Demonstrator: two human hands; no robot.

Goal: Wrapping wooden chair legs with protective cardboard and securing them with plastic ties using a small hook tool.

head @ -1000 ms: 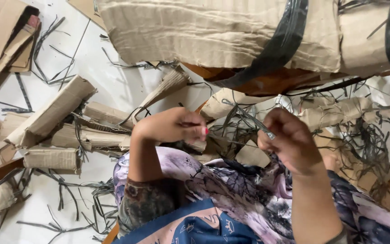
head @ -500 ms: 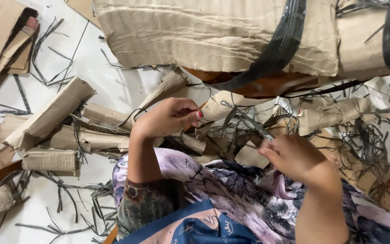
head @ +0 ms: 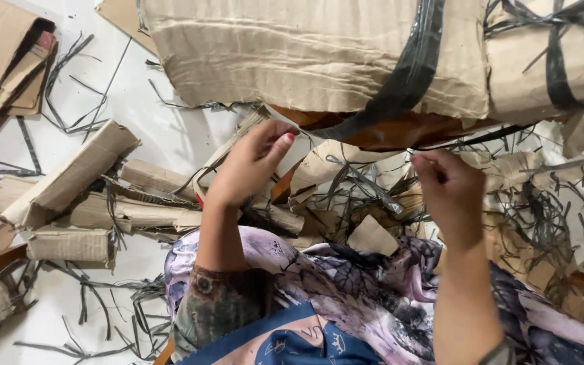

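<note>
A big bundle of flattened cardboard lies across the top, bound by a wide black plastic strap. My left hand reaches up to the bundle's lower edge with its fingers apart, holding nothing, its tips close to the strap's lower end. My right hand is raised just below the bundle. Its fingers are pinched together on a thin black strap strip that runs off to the right. A heap of cut strap pieces and cardboard scraps lies between the two hands, over my lap.
Rolled and folded cardboard pieces lie on the white floor at the left, with loose black strips scattered around. A second strapped cardboard bundle sits at the top right. More scraps and tangled strips pile up at the right.
Both hands have risen towards the bundle. My left hand, earlier pinched, has spread its fingers near the wide strap. My right hand dipped lower, then came up closed on a thin strip.
</note>
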